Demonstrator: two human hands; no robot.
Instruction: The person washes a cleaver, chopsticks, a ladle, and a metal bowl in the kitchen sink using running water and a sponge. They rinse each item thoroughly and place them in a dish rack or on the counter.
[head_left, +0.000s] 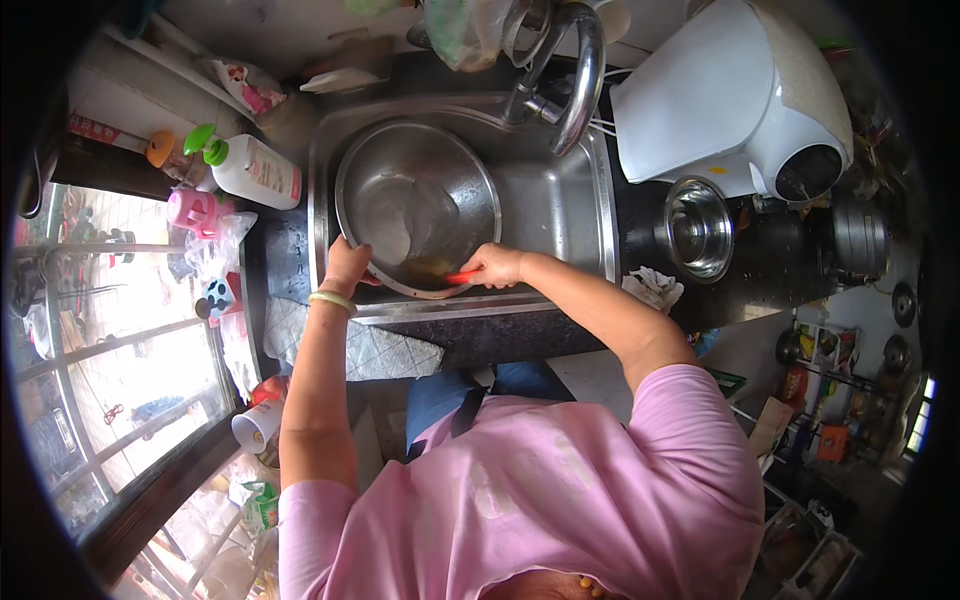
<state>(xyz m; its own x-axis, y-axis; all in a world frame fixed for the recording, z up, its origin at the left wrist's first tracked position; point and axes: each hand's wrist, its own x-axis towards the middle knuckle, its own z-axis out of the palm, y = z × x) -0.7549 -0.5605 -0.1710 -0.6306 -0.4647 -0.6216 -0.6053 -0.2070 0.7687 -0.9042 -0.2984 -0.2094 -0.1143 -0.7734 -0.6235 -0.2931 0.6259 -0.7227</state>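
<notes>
A large stainless steel basin (409, 176) sits tilted in the left part of a metal sink (559, 214). My left hand (349, 262) grips its rim at the lower left. In my right hand (496, 266) is a red-handled tool (461, 277), held at the basin's near right edge; its working end lies inside the basin, blurred, and its kind is hard to tell. A little yellowish-brown liquid or blur shows near that end. The chrome faucet (585, 82) arches over the sink's right part, with no water seen flowing.
Right of the sink stand a small steel bowl (699, 229), crumpled tissue (651, 289) and a white appliance (697, 90). On the left are a white pump bottle (255, 171) and a pink cup (196, 210). A grey cloth (375, 349) lies along the counter's front edge.
</notes>
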